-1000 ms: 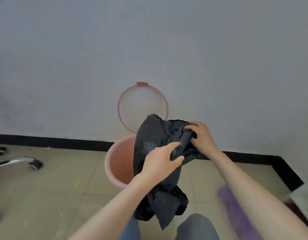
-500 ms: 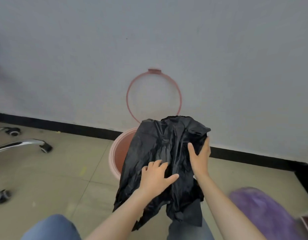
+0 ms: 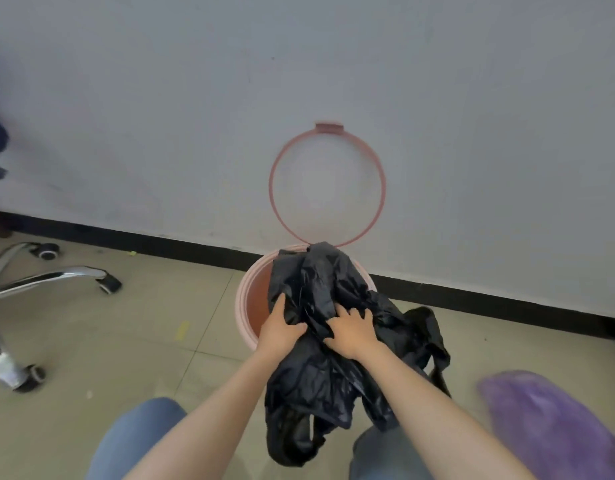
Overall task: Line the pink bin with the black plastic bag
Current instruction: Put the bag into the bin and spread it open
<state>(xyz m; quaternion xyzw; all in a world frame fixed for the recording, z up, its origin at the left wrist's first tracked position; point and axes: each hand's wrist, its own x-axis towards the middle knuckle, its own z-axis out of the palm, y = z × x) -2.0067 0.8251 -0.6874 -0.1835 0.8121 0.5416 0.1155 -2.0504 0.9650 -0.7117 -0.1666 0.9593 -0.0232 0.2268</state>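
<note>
The pink bin (image 3: pixel 247 299) stands on the floor against the wall, its mouth mostly covered by the crumpled black plastic bag (image 3: pixel 333 341). The bag drapes over the bin's near rim and hangs down toward my knees. My left hand (image 3: pixel 280 329) grips the bag's left side above the rim. My right hand (image 3: pixel 352 330) presses into the bag's folds at the middle, fingers spread and curled into the plastic. The bin's pink ring (image 3: pixel 328 183) stands hinged up against the wall behind it.
A chrome office-chair base (image 3: pixel 46 282) with castors stands on the tiled floor at left. A purple object (image 3: pixel 548 420) lies at lower right. A black skirting board (image 3: pixel 143 240) runs along the white wall. My knees in blue jeans sit at the bottom edge.
Both hands have brought the bag down from mid-air onto the bin's mouth. The view has shifted, so the bin now appears further right and lower.
</note>
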